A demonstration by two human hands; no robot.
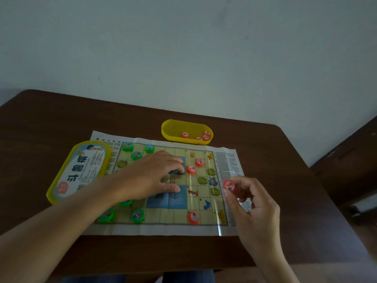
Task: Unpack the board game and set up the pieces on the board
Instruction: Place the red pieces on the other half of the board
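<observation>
While your right hand pinches a red piece, your left hand, resting loosely on the paper board, could scatter placed pieces.

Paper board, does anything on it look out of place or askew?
The yellow box lid lies tilted over the paper board's left edge, covering part of its margin. The sheet is creased along its folds. Nothing spilled.

Most likely a room in a home, not a workplace. Dark brown wooden table set against a plain, pale painted wall, with another piece of dark wooden furniture just beside it at the right. On the table, a creased paper game board, small coloured pieces, a yellow plastic box.
</observation>
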